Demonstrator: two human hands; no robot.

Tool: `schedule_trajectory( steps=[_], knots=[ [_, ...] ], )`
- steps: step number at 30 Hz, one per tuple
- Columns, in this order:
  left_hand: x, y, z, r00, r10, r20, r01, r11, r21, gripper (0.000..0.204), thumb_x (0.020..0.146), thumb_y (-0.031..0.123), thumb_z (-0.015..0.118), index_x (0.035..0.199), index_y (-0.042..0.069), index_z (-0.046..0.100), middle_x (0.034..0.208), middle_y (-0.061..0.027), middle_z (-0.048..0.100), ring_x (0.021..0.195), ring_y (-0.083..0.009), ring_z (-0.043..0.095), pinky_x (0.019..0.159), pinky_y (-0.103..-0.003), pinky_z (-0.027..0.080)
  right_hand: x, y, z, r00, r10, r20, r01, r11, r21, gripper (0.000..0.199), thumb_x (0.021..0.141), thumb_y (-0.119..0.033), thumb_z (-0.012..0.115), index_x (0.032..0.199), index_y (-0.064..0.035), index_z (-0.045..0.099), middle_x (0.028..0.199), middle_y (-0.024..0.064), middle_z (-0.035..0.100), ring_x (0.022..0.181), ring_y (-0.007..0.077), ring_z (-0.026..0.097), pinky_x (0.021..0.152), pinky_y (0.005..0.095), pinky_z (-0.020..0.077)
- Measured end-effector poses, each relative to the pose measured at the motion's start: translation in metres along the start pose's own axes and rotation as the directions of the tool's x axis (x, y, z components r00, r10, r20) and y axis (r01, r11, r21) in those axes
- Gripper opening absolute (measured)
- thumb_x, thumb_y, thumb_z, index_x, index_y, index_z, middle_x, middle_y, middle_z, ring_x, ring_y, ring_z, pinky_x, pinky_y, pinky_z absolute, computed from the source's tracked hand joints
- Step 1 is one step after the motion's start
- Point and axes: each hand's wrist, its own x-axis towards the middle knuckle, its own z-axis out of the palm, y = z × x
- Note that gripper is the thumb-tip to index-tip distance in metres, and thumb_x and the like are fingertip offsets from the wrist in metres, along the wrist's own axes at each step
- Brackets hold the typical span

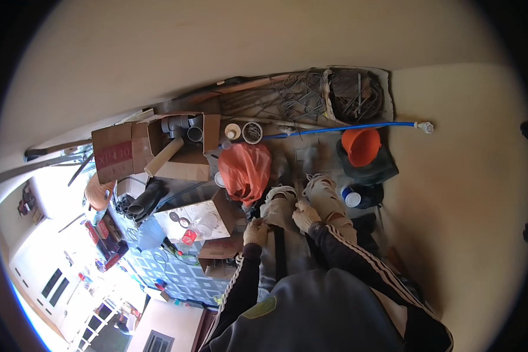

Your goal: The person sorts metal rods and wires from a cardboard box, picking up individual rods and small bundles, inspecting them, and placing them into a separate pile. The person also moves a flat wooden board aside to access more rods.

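Box (114,152) at ten o'clock, red bag (246,173) at eleven; left hand (255,232) curled by the trousers (296,252), which run between the hands toward six; right hand (305,217) curled, both grips unclear; tub (351,197), two o'clock.

I see pale, wrinkled cloth (278,212) between the left hand (255,232) and the right hand (306,216). Its whitish far end, beyond both hands, looks ragged.
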Motion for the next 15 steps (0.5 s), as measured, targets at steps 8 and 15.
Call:
schedule_trajectory(
  steps=[8, 15],
  knots=[
    [0.017, 0.039, 0.044, 0.991, -0.023, -0.134, 0.045, 0.985, 0.167, 0.049, 0.087, 0.036, 0.061, 0.128, 0.009, 0.061, 0.116, -0.0207, 0.068, 0.111, -0.0374, 0.063, 0.095, -0.044, 0.050, 0.006, 0.040, 0.006, 0.963, 0.184, 0.199, -0.147, 0.971, -0.187, 0.029, 0.085, -0.021, 0.056, 0.106, -0.0033, 0.063, 0.096, 0.0216, 0.068, 0.092, 0.0390, 0.066, 0.083, 0.0451, 0.0504],
    [0.030, 0.089, 0.085, 0.983, -0.135, -0.122, 0.163, 0.952, 0.258, 0.039, 0.087, 0.032, 0.059, 0.117, 0.009, 0.066, 0.104, -0.0222, 0.070, 0.103, -0.0392, 0.066, 0.090, -0.045, 0.051, 0.009, 0.064, -0.051, 0.927, 0.085, 0.365, -0.094, 0.996, 0.007, 0.031, 0.085, -0.023, 0.054, 0.106, -0.0015, 0.064, 0.108, 0.0266, 0.066, 0.101, 0.0440, 0.062, 0.089, 0.0465, 0.0490]
  ],
)
